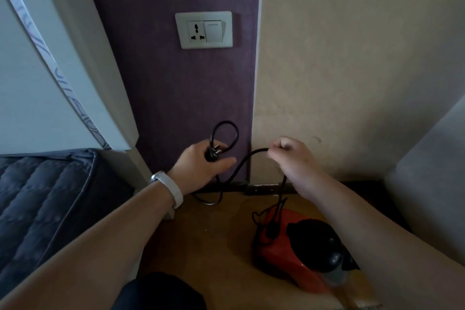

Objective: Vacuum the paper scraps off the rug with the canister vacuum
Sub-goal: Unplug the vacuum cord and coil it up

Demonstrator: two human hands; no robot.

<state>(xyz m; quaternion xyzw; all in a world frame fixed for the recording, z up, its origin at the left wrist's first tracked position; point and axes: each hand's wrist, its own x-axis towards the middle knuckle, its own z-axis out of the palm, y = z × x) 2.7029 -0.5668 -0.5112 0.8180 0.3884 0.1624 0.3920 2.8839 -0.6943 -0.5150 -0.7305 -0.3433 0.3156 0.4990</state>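
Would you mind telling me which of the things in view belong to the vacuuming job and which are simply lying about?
Part of the job:
- plug, gripped by the left hand
- black cord, pinched by the right hand
- red canister vacuum
- wall socket

Just lying about:
- quilted mattress
- white panel
- wristband

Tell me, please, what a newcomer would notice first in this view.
The two hands at centre: the left hand grips the black plug, and the right hand pinches the cord. Above them an empty wall socket sits on the purple strip; the red canister vacuum sits at lower right.
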